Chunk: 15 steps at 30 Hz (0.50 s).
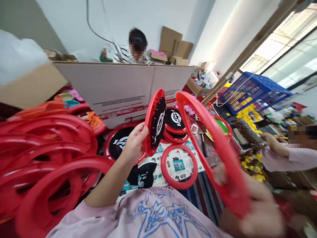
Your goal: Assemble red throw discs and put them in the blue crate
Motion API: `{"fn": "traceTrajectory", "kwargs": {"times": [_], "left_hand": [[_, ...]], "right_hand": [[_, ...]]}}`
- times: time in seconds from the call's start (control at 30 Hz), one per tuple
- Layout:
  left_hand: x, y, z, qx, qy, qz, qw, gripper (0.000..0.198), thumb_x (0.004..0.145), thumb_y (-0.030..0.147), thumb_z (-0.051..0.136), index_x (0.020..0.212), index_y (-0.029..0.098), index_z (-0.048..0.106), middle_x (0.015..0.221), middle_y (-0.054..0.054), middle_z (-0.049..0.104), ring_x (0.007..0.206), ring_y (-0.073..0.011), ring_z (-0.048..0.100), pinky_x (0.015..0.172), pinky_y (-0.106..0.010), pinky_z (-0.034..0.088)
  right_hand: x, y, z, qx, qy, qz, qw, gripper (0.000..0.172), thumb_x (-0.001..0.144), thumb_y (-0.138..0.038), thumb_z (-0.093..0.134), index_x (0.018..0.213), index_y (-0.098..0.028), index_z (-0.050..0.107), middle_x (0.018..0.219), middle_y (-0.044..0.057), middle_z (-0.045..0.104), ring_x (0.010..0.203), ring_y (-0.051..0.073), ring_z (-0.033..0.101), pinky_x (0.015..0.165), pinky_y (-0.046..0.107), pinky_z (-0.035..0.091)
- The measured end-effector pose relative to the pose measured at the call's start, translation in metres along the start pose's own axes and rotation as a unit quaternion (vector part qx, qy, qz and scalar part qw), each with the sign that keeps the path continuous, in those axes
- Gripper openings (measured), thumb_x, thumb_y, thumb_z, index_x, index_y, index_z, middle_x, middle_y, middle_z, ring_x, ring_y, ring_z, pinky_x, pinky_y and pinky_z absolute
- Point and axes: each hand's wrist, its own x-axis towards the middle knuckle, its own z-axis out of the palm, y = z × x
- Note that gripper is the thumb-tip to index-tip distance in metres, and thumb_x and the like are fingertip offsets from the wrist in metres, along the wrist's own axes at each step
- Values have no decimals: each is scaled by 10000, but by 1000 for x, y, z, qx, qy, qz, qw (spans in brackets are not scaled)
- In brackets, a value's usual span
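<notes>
My left hand (133, 140) is closed on the edge of a red disc with black printed fabric (156, 122), held upright and tilted. My right hand (250, 201), blurred at the lower right, grips a large empty red plastic ring (210, 142) that slants up toward the disc. Below them on the table lies another red ring (178, 167) on a printed cloth. Finished red discs with black printed centres are stacked behind (174, 123), and one more lies to the left (119, 142).
A heap of red rings (47, 155) fills the left side. A cardboard wall (119, 86) stands behind the table with a person beyond it. At right, another person's hand (271, 140) works near a blue crate (252, 91) and yellow parts (246, 114).
</notes>
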Motion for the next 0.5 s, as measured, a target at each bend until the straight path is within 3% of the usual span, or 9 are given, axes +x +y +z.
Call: {"fn": "traceTrajectory", "kwargs": {"times": [0.07, 0.13, 0.2, 0.27, 0.37, 0.5], "left_hand": [[-28, 6, -6, -13, -24, -8, 1000, 501, 715, 333, 781, 1158, 198, 589, 1032, -68, 695, 783, -174, 682, 700, -260, 572], [-48, 7, -14, -13, -27, -8, 1000, 539, 696, 280, 798, 1179, 211, 570, 1088, -72, 681, 799, -171, 678, 723, -266, 566], [-64, 7, -26, 2, -6, 0, 1000, 519, 683, 251, 807, 1152, 200, 590, 1127, -78, 668, 798, -156, 668, 737, -250, 555], [-77, 8, -39, 20, 15, 11, 1000, 504, 666, 246, 819, 1126, 187, 621, 1144, -85, 660, 813, -154, 661, 739, -234, 545], [-97, 13, -54, 26, 30, 9, 999, 507, 634, 260, 842, 1103, 195, 661, 1108, -76, 668, 884, -175, 654, 779, -241, 541], [-118, 17, -57, 21, 64, 7, 998, 529, 599, 298, 863, 1088, 211, 680, 1042, -60, 672, 887, -181, 641, 796, -266, 538]], "right_hand": [[32, 27, 61, 39, 8, -84, 996, 538, 742, -505, 718, 1239, -322, 624, 1139, 78, 511, 1084, 230, 517, 941, 362, 464], [51, 57, 116, 78, -9, -119, 990, 555, 752, -343, 749, 1279, -368, 578, 1080, 53, 510, 1026, 187, 519, 898, 332, 471], [53, 81, 152, 112, -61, -128, 984, 632, 767, -334, 738, 1350, -401, 505, 1040, 38, 498, 967, 164, 506, 854, 313, 473], [46, 96, 167, 138, -122, -109, 977, 684, 768, -363, 736, 1389, -416, 454, 1046, 33, 492, 966, 159, 493, 862, 313, 463], [35, 102, 167, 165, -190, -45, 967, 598, 777, -383, 724, 1340, -398, 523, 1120, 41, 482, 1067, 182, 472, 954, 345, 426], [31, 104, 170, 137, -242, -11, 960, 557, 777, -348, 727, 1307, -380, 561, 1098, 41, 455, 1063, 178, 465, 967, 338, 419]]}}
